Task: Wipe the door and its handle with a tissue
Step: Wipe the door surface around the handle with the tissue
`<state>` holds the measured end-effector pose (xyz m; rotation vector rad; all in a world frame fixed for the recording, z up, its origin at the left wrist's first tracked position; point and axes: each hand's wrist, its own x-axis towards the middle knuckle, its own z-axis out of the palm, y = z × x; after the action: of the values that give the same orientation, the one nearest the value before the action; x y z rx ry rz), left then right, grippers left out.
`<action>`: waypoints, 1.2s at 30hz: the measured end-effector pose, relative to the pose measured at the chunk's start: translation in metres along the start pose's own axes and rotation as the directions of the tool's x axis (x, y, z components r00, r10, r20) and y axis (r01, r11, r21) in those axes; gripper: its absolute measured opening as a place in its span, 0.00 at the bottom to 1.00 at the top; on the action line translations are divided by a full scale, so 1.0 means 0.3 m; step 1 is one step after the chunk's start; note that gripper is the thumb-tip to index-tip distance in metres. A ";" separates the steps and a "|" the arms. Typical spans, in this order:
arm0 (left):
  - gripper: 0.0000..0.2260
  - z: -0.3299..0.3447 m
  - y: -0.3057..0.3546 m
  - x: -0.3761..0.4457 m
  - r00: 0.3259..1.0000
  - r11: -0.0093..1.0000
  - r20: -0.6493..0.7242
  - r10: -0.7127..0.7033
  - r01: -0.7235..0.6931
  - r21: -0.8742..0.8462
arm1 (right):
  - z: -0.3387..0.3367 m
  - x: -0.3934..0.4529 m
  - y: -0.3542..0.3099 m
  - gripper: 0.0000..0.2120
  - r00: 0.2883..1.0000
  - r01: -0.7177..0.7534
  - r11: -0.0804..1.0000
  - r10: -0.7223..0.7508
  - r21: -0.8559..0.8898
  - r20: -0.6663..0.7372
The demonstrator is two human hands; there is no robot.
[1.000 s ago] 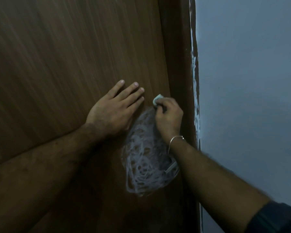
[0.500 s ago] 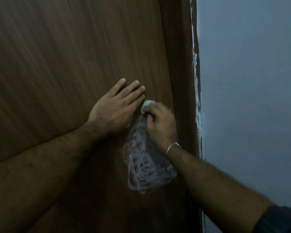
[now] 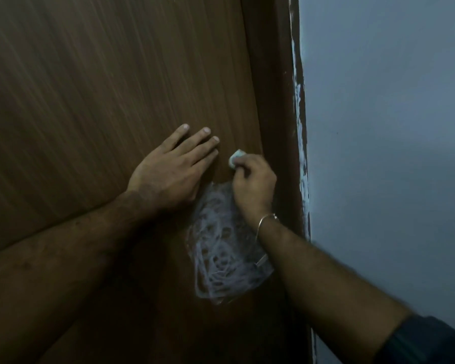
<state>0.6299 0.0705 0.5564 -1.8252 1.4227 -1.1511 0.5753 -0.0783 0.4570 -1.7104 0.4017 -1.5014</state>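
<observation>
Brown door (image 3: 116,88): left hand (image 3: 168,174) flat on it; whitish scribbled patch (image 3: 223,245), possibly residue.

**Room around the fingers on the door**

Above both sets of fingertips the door (image 3: 116,88) lies bare. Between the left hand (image 3: 166,177) and right hand (image 3: 252,185) only a narrow gap remains. Just right of the right knuckles the door frame (image 3: 271,101) blocks passage; below them lie white scribbles (image 3: 221,245).

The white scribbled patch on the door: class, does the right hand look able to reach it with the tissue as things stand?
Probably yes. The right hand pinches the tissue against the door just above the white scribbled patch, and nothing lies between them; the left hand rests flat beside it.
</observation>
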 end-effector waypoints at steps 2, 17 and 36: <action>0.28 0.000 -0.004 0.001 1.000 1.000 0.009 0.008 -0.008 0.020 | -0.007 0.042 -0.003 0.08 0.996 -0.067 0.997 0.068 0.026 -0.058; 0.27 0.018 0.000 -0.001 1.000 0.999 0.014 0.005 -0.005 0.053 | -0.018 0.066 0.078 0.12 0.979 -0.186 0.982 0.184 -0.011 -0.093; 0.28 0.010 -0.005 -0.029 0.999 1.000 -0.029 0.024 -0.024 0.001 | 0.049 -0.203 -0.154 0.07 0.977 0.103 0.994 -0.105 0.022 0.186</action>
<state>0.6327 0.0790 0.5537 -1.7937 1.4561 -1.1702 0.5620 -0.0019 0.4503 -1.8688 0.2069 -1.3969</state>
